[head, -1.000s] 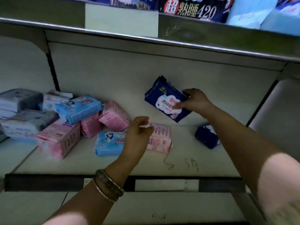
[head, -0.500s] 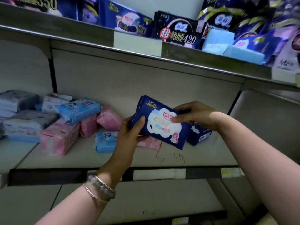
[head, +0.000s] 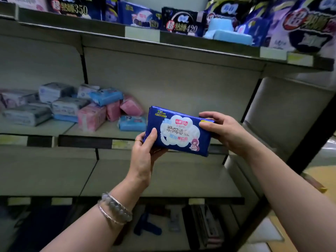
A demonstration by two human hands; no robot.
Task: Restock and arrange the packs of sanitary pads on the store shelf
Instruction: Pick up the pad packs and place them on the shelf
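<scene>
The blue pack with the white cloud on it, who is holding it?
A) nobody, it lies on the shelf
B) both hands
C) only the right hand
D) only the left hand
B: the left hand grips the lower left end of the blue pack, and the right hand grips its right end.

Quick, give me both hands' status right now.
Left hand: grips the lower left end of the dark blue pack.
Right hand: holds the same pack's right end.
</scene>
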